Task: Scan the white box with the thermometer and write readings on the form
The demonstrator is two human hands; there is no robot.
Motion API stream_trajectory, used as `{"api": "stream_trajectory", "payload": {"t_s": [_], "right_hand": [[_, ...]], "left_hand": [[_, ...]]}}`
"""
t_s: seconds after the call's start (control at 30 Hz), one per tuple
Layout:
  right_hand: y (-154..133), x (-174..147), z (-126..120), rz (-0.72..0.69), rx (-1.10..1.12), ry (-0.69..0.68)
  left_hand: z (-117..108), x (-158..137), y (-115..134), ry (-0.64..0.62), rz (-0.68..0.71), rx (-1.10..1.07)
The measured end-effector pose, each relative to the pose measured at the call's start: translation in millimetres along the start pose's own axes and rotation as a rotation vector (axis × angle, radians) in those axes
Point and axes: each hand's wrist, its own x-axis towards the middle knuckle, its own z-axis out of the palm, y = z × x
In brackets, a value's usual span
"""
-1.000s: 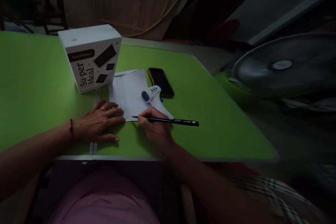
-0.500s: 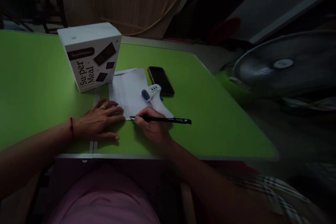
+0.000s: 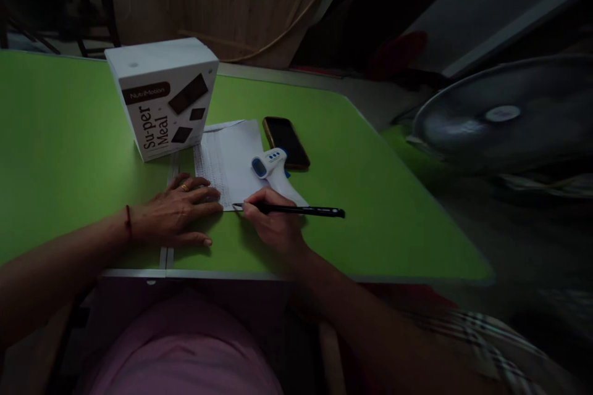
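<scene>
A black pen (image 3: pixel 306 210) is pinched in my right hand (image 3: pixel 273 222), its tip at the lower edge of a white sheet of paper (image 3: pixel 236 154). Small rows of writing run down the paper's left side. My left hand (image 3: pixel 180 213) lies flat with fingers spread, its fingertips on the paper's lower left corner and its thumb on the green table (image 3: pixel 370 216). On the paper's right side rests a white and blue infrared thermometer (image 3: pixel 271 165), just beyond my right hand. A dark phone (image 3: pixel 287 142) lies behind the thermometer.
A white box (image 3: pixel 162 105) with brown print stands upright at the paper's upper left. A metal strip (image 3: pixel 166 257) crosses the table by my left wrist. Past the table's right edge is a large round dark metal object (image 3: pixel 467 117). A wooden panel (image 3: pixel 217 0) stands behind the table.
My right hand and the pen have shifted very slightly to the right along the paper's lower edge. The whole view has moved a little; my left hand stays in place on the paper.
</scene>
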Motion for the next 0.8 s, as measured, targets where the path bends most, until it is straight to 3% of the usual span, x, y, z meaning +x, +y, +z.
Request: {"api": "stream_trajectory", "payload": {"t_s": [0.4, 0.57, 0.67, 0.8], "right_hand": [[2, -1, 1, -0.026, -0.010, 0.006], [0, -7, -4, -0.105, -0.119, 0.187], [-2, 2, -12, -0.290, -0.234, 0.166], [0, 36, -22, -0.628, -0.514, -0.078]], "left_hand": [[-1, 0, 1, -0.008, 0.000, -0.004], [-2, -1, 0, 0.010, -0.003, -0.003], [-1, -2, -1, 0.026, -0.006, -0.008], [-1, -3, 1, 0.040, -0.005, 0.001]]}}
